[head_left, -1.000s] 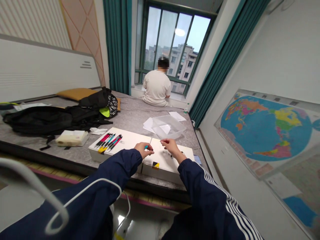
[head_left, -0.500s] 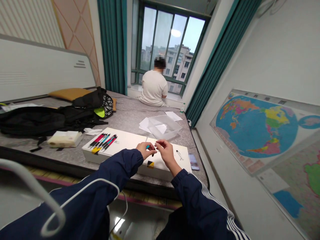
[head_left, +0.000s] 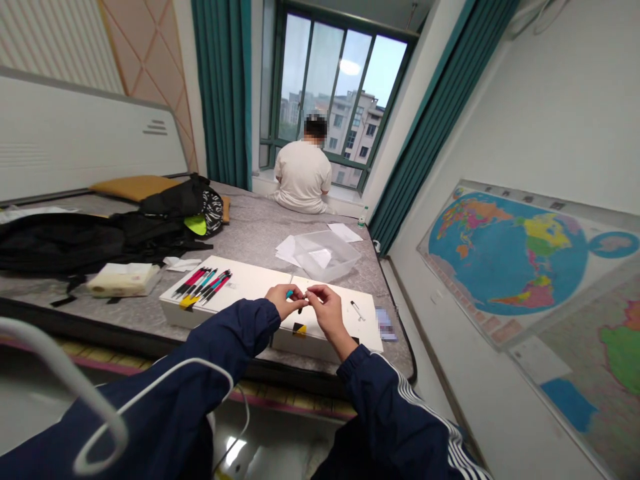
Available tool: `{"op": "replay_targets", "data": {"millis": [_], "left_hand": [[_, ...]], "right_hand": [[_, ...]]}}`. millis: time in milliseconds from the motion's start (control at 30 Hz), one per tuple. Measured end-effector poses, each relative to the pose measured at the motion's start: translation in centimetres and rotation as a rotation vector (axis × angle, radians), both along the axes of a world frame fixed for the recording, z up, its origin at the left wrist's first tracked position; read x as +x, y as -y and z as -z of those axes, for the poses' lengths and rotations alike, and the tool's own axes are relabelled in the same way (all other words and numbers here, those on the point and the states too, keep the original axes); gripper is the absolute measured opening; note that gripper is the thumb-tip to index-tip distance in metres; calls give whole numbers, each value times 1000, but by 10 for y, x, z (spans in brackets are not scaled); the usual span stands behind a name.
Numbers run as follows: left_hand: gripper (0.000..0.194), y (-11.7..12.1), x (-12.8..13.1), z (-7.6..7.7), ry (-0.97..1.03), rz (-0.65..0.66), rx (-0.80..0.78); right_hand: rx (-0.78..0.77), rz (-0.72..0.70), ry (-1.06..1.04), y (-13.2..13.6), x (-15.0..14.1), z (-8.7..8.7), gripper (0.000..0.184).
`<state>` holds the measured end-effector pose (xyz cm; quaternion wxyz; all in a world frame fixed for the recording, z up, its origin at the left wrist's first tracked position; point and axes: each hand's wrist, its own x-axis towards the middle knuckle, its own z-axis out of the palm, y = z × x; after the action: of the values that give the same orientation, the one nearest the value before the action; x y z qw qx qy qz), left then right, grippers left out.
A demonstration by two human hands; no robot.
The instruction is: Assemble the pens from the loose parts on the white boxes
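Note:
My left hand [head_left: 284, 301] is closed in a pinch on a teal and black pen part [head_left: 289, 294], most of it covered by the fingers. Against its fingertips, my right hand [head_left: 326, 311] has thumb and fingers pressed together; whatever is between them is too small to make out. Both hands are over the white boxes [head_left: 260, 281]. A row of red, teal and black pens [head_left: 204, 285] lies on the left part of the white surface. Right of my right hand lies a small black and clear pen piece [head_left: 357, 309].
Behind the boxes are a clear plastic bin [head_left: 327, 257] and white papers [head_left: 345, 232]. A tissue pack [head_left: 124, 279] and black backpack [head_left: 60, 241] lie left on the bed. A person [head_left: 303, 175] sits by the window. A white cable [head_left: 193, 361] crosses my left sleeve.
My right fingertips have moved in to meet the left ones, closing the small gap between the hands. The view has shifted slightly. The pens on the box stay put.

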<state>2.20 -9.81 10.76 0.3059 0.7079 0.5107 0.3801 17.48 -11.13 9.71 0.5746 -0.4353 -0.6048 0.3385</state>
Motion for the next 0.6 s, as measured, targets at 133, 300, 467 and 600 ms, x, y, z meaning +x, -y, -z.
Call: {"op": "replay_targets", "data": {"millis": [133, 300, 467, 600], "left_hand": [[27, -7, -9, 10, -39, 10, 35], [27, -10, -16, 13, -72, -8, 60], [22, -12, -20, 1, -38, -66, 126], [19, -12, -21, -5, -23, -57, 138]], "right_hand": [[43, 4, 89, 10, -12, 1, 15], [145, -12, 275, 14, -9, -3, 18], [15, 241, 693, -35, 50, -5, 21], [-418, 368, 1102, -79, 97, 1, 15]]}}
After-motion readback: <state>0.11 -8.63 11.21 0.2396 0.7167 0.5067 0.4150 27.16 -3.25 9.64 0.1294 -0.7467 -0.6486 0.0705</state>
